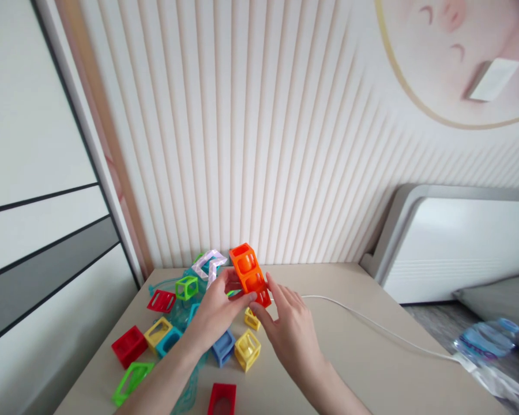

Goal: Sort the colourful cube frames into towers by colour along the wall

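Above the table, my left hand and my right hand hold a stack of orange open-sided toy blocks between them, tilted with its upper end to the left. The left fingers and thumb grip its left side. My right thumb and fingers close around its lower end, partly hiding it. Beneath the hands lie a yellow block, a blue block and a smaller yellow block. Near my left forearm are a cyan block and another yellow block.
Red block, green block and front red block lie on the beige table. A teal mesh bag spreads under several pieces. A white cable crosses the right side. A ribbed wall stands behind.
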Tool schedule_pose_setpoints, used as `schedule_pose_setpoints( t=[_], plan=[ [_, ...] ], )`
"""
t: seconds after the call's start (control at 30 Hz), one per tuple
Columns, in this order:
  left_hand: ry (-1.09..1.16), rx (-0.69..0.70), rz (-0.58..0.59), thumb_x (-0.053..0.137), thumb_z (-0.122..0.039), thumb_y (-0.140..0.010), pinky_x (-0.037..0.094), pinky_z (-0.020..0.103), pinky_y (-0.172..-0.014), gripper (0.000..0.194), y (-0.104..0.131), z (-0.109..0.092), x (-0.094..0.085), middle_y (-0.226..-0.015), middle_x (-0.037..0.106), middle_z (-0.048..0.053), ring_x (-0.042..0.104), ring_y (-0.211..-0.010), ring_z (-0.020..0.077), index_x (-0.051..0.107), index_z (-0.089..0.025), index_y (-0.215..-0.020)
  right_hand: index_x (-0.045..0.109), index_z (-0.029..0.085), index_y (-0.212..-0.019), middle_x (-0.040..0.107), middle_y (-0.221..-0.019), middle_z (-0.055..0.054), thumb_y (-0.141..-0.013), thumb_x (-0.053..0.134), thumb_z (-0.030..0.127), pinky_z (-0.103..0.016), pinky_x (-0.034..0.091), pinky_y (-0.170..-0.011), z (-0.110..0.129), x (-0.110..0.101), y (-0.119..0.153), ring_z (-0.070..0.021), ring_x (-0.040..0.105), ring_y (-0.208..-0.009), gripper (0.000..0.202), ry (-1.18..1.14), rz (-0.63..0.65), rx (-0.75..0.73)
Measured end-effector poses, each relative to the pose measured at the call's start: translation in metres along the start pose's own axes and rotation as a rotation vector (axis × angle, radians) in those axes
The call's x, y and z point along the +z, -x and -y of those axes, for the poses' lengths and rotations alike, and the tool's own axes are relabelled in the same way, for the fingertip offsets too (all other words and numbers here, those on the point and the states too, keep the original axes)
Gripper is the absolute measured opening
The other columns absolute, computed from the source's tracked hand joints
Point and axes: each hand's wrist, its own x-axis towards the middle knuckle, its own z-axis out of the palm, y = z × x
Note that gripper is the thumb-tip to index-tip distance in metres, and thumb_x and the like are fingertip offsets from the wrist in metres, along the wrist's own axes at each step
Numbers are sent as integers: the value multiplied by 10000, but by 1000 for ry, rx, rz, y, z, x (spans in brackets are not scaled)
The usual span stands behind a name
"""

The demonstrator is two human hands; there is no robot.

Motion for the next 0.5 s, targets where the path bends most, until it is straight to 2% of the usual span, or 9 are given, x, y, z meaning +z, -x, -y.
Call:
schedule_pose_setpoints(
  t=[0.13,0.33,0.4,0.5],
  plan=[
    [-4,-61,76,846,-342,-753,544,431,-953,455,0,1,14,-1097,743,96,712,-1029,277,612,-180,-1108,525,193,-1465,781,-1054,-140,-973,645,472,-431,570,-784,-7,-3,12,-315,748,-892,578,136,-16,-52],
    [-97,-57,103,848,-363,-750,570,439,-957,552,-4,14,41,-1169,726,120,706,-1091,293,597,-190,-1210,578,196,-1320,791,-1055,-125,-950,622,247,-385,552,-764,-24,-1,21,-293,759,-868,376,230,-31,59],
    [-160,-12,106,810,-375,-792,564,434,-999,544,-1,20,39,-1212,712,125,691,-1144,287,593,-206,-1261,578,217,-1281,798,-1031,-93,-941,605,241,-344,541,-722,-44,-2,20,-272,767,-836,342,188,6,148],
    [-330,100,100,706,-402,-884,570,390,-1011,401,14,26,18,-1237,719,102,701,-1143,268,648,-263,-1256,568,229,-1268,793,-1060,-81,-959,577,329,-320,517,-682,-97,-7,15,-273,770,-840,325,125,30,358]
  ],
)
